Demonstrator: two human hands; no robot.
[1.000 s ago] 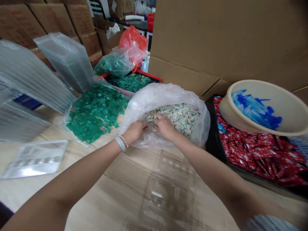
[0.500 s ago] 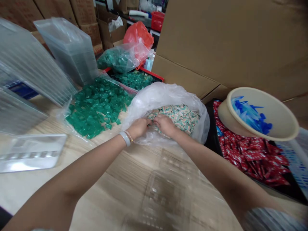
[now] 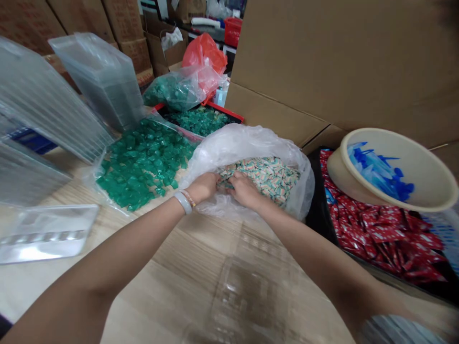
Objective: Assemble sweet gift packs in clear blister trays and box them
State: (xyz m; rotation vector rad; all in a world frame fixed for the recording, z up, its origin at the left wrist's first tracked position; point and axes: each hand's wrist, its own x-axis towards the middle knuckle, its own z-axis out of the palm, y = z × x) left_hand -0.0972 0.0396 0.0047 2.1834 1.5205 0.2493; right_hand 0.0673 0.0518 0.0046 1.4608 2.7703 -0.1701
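Note:
A white plastic bag point(image 3: 251, 138) lies open on the wooden table, full of small printed packets point(image 3: 274, 174) in green, cream and orange. Both hands are at the near left of its opening. My left hand point(image 3: 205, 187), with a pale bangle at the wrist, has its fingers curled at the packets. My right hand point(image 3: 245, 189) is just beside it, fingers bent down among the packets. What either hand's fingertips hold is too small to make out. A clear plastic tray point(image 3: 247, 291) lies on the table point(image 3: 161, 272) nearer to me.
Green packets point(image 3: 143, 157) lie on clear plastic at the left, beside stacked clear trays point(image 3: 103, 81). A red-rimmed tray point(image 3: 234, 116) stands behind. At the right, a cream bowl point(image 3: 398, 200) of blue items rests over red packets point(image 3: 383, 234). Cardboard point(image 3: 337, 62) rises behind.
My hands have moved slightly apart at the bag's opening, with a small gap now between the fingertips. The view has shifted slightly.

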